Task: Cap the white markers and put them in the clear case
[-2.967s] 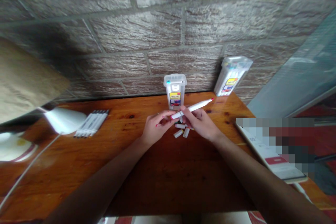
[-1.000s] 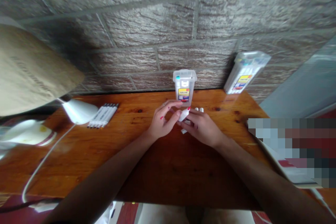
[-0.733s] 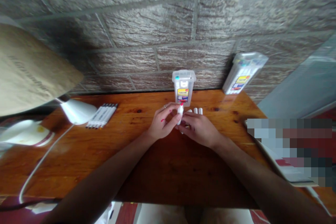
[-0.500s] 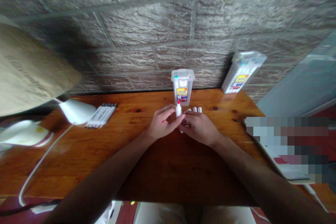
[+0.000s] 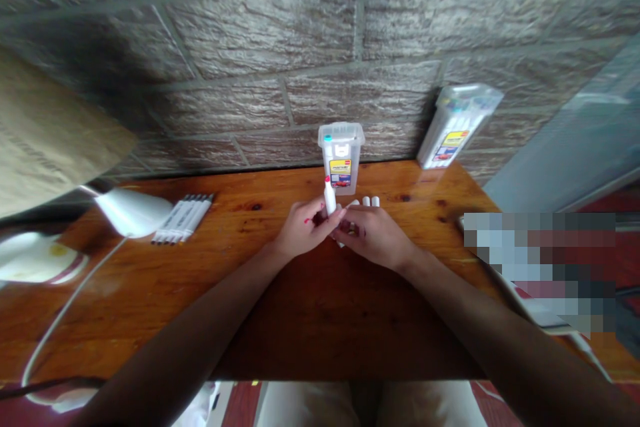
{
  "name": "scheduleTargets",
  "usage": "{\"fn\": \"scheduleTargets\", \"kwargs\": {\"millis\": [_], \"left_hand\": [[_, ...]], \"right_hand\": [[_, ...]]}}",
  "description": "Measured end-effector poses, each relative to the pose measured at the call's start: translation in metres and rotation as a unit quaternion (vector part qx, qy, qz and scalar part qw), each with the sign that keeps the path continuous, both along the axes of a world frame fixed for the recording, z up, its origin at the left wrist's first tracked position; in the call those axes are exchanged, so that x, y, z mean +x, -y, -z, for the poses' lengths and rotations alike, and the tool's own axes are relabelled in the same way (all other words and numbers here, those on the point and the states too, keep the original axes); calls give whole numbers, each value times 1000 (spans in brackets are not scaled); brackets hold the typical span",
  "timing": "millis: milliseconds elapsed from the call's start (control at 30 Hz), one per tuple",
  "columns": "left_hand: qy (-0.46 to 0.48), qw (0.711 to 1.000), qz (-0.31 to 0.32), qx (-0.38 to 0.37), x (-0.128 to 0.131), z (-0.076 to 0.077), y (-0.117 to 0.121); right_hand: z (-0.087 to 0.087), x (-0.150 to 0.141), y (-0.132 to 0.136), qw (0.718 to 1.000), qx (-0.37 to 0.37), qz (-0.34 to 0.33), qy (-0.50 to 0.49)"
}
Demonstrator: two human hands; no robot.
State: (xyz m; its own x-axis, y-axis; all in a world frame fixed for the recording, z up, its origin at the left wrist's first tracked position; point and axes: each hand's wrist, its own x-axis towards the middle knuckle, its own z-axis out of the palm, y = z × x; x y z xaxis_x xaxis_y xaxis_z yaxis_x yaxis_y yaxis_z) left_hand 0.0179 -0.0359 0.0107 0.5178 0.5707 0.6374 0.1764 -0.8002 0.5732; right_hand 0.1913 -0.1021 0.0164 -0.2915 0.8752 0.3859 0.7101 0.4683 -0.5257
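A white marker (image 5: 330, 199) with a red tip stands nearly upright between the thumb and fingers of my left hand (image 5: 303, 228). Red ink marks show on the back of that hand. My right hand (image 5: 377, 235) is closed, its fingertips meeting my left thumb near the marker's lower end. Something white and partly yellow shows under the right fingers, too covered to name. Just beyond the right hand, the white ends of several markers (image 5: 371, 201) show on the table. Behind the hands stands a clear plastic marker case (image 5: 349, 177) with a yellow label and a blue-ended marker inside.
A second marker case (image 5: 455, 137), filled, leans at the wall on the right. Several white markers with dark ends (image 5: 183, 219) lie in a row on the left, beside a white lamp base (image 5: 133, 212) and its cord. A blurred-out device (image 5: 540, 273) lies at right.
The whole view has shifted slightly, so things sit a little higher and further left. The marker leans slightly more to the left; both hands keep nearly the same hold.
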Motion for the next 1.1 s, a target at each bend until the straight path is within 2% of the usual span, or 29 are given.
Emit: {"fn": "scheduleTargets", "kwargs": {"millis": [233,467,700,967,1100], "left_hand": [[-15,1000,2,15,0,1,0],[-40,998,15,46,-3,4,-2],[-60,995,23,76,-2,6,-2],[-104,992,42,55,-1,11,-6],[-121,991,47,38,-1,12,-6]], "right_hand": [[-6,5,1,999,-16,4,-41],[-16,4,10,989,-35,-83,-117],[-14,1,7,991,29,9,-131],[-15,-2,9,984,66,42,-162],[-16,-4,9,985,46,53,-158]]}}
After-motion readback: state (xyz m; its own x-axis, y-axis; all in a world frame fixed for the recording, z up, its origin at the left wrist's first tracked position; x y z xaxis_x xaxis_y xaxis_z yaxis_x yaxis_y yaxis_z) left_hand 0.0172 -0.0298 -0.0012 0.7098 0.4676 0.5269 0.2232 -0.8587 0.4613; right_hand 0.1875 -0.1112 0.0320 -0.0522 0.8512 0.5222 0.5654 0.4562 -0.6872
